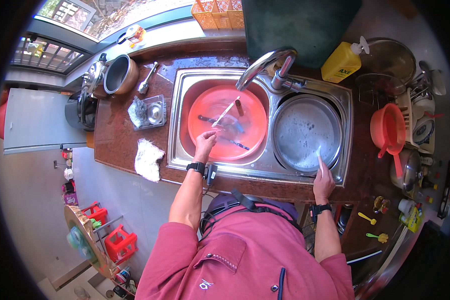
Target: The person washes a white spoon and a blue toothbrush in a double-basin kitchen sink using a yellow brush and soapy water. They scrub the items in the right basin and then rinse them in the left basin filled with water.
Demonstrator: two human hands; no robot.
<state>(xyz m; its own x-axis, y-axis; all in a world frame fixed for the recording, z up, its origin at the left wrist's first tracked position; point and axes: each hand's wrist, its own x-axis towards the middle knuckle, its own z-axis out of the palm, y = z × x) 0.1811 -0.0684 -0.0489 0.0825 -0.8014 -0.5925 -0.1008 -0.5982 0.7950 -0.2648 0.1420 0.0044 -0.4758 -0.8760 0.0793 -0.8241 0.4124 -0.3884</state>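
My left hand [206,141] is over the near rim of a pink plastic basin [197,129] in the left sink bowl; its fingertips are pinched together, and whether they hold anything is unclear. Water, a pale toothbrush-like stick [226,111], a brown handle [239,107] and dark-handled utensils [239,143] are in the basin. My right hand [324,182] grips a white-handled brush [320,156], its head on a round metal pan [305,127] with sudsy water in the right bowl. A chrome faucet [260,67] arches between the bowls.
Left on the counter are a white cloth [149,160], a plastic tray [159,123] with steel wool [138,112], and a pot [121,74]. A yellow pump bottle [341,62] stands behind the right bowl. Pink colanders [387,127] and a dish rack [412,112] are at right.
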